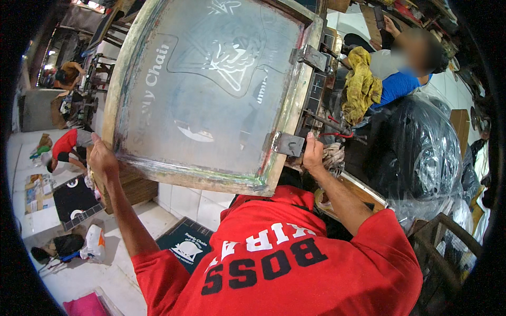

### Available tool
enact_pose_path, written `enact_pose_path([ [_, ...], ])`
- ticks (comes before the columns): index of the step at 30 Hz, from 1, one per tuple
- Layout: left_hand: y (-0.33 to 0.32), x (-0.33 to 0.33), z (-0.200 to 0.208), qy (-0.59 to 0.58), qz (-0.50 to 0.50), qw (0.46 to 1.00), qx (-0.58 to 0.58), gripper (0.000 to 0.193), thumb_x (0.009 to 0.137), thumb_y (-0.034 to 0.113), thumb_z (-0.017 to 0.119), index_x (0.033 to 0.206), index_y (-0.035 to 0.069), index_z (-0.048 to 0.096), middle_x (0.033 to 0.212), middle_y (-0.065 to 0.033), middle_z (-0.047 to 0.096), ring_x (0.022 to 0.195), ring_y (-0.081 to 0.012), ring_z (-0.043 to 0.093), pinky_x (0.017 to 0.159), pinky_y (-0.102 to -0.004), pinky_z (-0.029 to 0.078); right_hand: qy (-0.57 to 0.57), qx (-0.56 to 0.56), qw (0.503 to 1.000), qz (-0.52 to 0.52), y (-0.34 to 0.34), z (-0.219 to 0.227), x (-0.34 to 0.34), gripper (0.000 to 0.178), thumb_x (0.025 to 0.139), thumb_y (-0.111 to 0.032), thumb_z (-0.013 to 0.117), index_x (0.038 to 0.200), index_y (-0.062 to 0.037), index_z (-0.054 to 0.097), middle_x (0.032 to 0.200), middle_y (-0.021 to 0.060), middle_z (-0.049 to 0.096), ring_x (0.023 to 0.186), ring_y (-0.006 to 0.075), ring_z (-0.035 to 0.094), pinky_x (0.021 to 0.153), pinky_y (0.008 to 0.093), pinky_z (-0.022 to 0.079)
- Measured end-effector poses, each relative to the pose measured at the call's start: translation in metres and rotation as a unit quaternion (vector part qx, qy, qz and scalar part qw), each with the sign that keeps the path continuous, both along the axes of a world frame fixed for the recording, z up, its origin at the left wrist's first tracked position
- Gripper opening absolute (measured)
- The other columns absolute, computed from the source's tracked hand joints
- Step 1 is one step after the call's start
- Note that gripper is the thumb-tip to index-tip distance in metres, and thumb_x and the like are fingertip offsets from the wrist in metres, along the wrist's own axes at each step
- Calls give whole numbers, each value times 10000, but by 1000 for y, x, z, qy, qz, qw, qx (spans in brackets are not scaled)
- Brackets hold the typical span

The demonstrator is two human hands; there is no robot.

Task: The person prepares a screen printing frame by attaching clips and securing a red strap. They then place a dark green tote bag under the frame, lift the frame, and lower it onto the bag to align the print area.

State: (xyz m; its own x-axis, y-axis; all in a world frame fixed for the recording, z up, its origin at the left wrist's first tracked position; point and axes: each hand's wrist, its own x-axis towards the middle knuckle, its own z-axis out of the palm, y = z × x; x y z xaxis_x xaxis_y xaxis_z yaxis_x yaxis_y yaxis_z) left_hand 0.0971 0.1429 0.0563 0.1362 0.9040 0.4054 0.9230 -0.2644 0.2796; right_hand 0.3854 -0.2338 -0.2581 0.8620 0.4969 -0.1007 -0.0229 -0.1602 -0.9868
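Observation:
A large wooden-framed printing screen (211, 131) is tilted up in front of me, its pale mesh carrying lettering and line drawings. My left hand (103, 160) is closed around the frame's lower left edge, thumb up. Two metal clamps grip the right side of the frame: an upper clamp (313, 58) and a lower clamp (288, 144). My right hand (313, 154) is closed at the outer end of the lower clamp, thumb raised; its other fingers are partly hidden. Just above this hand are red-handled metal rods (337, 134).
A stained yellow cloth (362, 84) hangs right of the frame, near a person in blue (398, 87). Black plastic-wrapped bundles (421, 147) stand at the right. Left, a person in red (66, 145) bends over the tiled floor (121, 263). A dark printed panel (171, 234) lies below the screen.

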Motion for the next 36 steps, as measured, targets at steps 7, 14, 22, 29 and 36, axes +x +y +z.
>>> enact_pose_path([
  [7, 17, -23, -6, 112, -76, 982, 134, 645, 1050, 464, 330, 955, -74, 674, 858, -264, 679, 785, -383, 627, 750, -447, 458, 67, -12, 997, -48, 7, -24, -4, 491, 1013, -292, 448, 645, 30, 478, 567, 64, 463, 506, 156, 387, 497, 377, 337],
  [14, 38, -45, -13, 33, -15, 999, -30, 567, 1045, 419, 346, 1132, -60, 636, 1021, -282, 673, 963, -392, 646, 848, -425, 461, 199, -163, 952, 164, 5, 15, 36, 507, 1001, -334, 463, 693, 48, 589, 599, 99, 593, 474, 215, 539, 504, 399, 437],
  [22, 37, -32, -16, 35, -15, 997, -64, 591, 1069, 399, 283, 1205, -85, 593, 1181, -281, 640, 1083, -416, 604, 940, -401, 442, -87, -48, 995, -18, 28, 58, 174, 387, 1018, -372, 473, 1080, -11, 598, 828, 179, 689, 763, 363, 674, 753, 414, 511],
  [29, 12, -20, 2, 3, -2, 1000, 14, 561, 1036, 410, 345, 1084, -78, 616, 960, -211, 641, 821, -305, 600, 785, -383, 468, -184, -48, 982, -17, 85, 2, 226, 518, 1040, -414, 378, 1003, 38, 628, 1029, 310, 629, 975, 486, 598, 838, 496, 460],
  [36, -17, 4, 19, -56, -54, 994, 73, 461, 1025, 294, 403, 984, -69, 684, 751, -180, 686, 707, -223, 633, 664, -402, 466, -47, 120, 988, -84, 110, -43, 236, 557, 1040, -368, 455, 622, 0, 446, 556, 28, 377, 560, 148, 347, 535, 402, 306],
])
